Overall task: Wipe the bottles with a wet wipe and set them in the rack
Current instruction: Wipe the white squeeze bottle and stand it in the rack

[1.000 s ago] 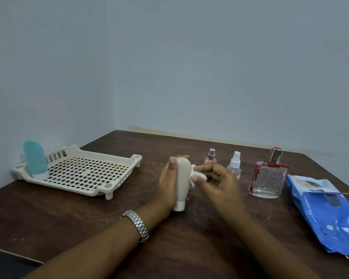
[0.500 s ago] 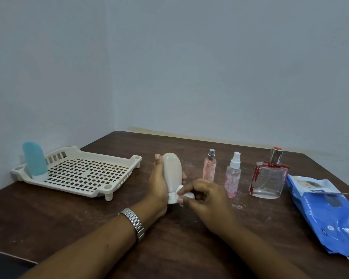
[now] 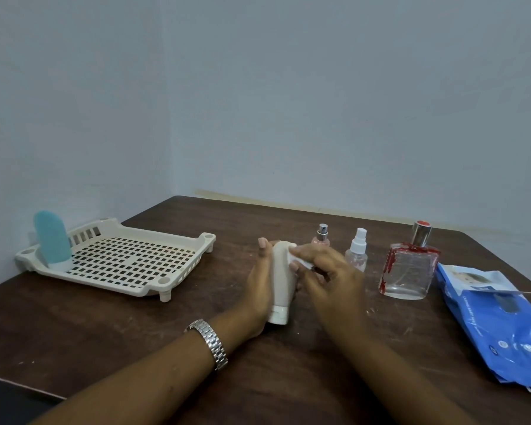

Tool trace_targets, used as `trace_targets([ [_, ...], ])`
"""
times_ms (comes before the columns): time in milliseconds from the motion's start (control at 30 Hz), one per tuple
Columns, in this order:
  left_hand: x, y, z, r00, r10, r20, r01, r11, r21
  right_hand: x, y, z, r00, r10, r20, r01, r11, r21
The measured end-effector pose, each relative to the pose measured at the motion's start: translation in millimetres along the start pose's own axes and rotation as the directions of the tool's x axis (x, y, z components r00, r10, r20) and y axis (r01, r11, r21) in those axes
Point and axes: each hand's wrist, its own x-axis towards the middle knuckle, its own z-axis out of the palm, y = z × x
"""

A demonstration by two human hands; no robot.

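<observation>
The cream bottle (image 3: pixel 281 280), cap down at worktop centre, is gripped by the left hand (image 3: pixel 258 289). The right hand (image 3: pixel 328 271) pinches what seems a wet wipe (image 3: pixel 301 259) against its top. Wet plastic may slip, knocking the spray bottle (image 3: pixel 356 256) at 2 o'clock.

Plain room in what looks like a home, bare pale blue-grey walls (image 3: pixel 319 102) meeting in a corner, dark scuffed wooden counter (image 3: pixel 105 326) pushed into that corner, on it a cream plastic rack (image 3: pixel 164 280), glass perfume bottle (image 3: pixel 408 271), small spray bottle (image 3: pixel 356 253), blue pack of wet wipes (image 3: pixel 497 326)
</observation>
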Motion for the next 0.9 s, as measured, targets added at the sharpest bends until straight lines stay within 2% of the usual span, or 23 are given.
trace_targets([
  [67,0.5,3.2,-1.7,0.999,-0.011,-0.033,0.009,0.999,-0.049,-4.3,-0.9,1.7,0.988,-0.110,0.105,0.117,0.991,-0.062],
  [133,1.2,5.9,-3.3,0.996,-0.022,-0.083,0.017,0.998,-0.059,-8.9,-3.7,4.3,0.959,-0.158,0.237,0.180,0.981,-0.075],
  [200,0.7,7.8,-4.4,0.991,-0.044,-0.129,0.033,0.996,-0.085,-11.6,-6.2,5.8,0.933,-0.188,0.307,0.221,0.972,-0.076],
  [333,-1.4,13.7,-6.1,0.981,-0.068,-0.181,0.041,0.988,-0.151,-11.9,-6.2,1.7,0.922,-0.175,0.345,0.198,0.980,-0.031],
  [400,0.8,15.7,-6.7,0.973,-0.034,-0.228,-0.008,0.983,-0.182,-14.1,-5.8,0.8,0.916,-0.141,0.376,0.149,0.989,0.006],
  [467,3.7,17.5,-7.9,0.955,0.060,-0.291,-0.107,0.984,-0.146,-16.1,-6.4,2.8,0.925,-0.045,0.378,0.033,0.999,0.038],
  [533,5.1,19.3,-8.5,0.935,0.163,-0.315,-0.187,0.981,-0.048,-15.7,-7.2,4.6,0.920,0.127,0.371,-0.168,0.983,0.078],
  [633,4.5,19.8,-9.0,0.916,0.248,-0.315,-0.248,0.968,0.038,-15.6,-8.2,4.9,0.837,0.364,0.408,-0.470,0.860,0.198],
  [700,3.8,18.5,-8.5,0.921,0.254,-0.295,-0.248,0.967,0.059,-17.1,-8.5,6.5,0.745,0.482,0.462,-0.632,0.731,0.256],
  [800,3.8,15.8,-9.3,0.915,0.264,-0.305,-0.251,0.965,0.080,-18.6,-7.6,11.0,0.625,0.547,0.557,-0.774,0.527,0.351],
  [900,3.7,17.1,-10.6,0.898,0.299,-0.323,-0.279,0.954,0.109,-19.9,-9.5,13.4,0.609,0.522,0.597,-0.790,0.472,0.392],
])
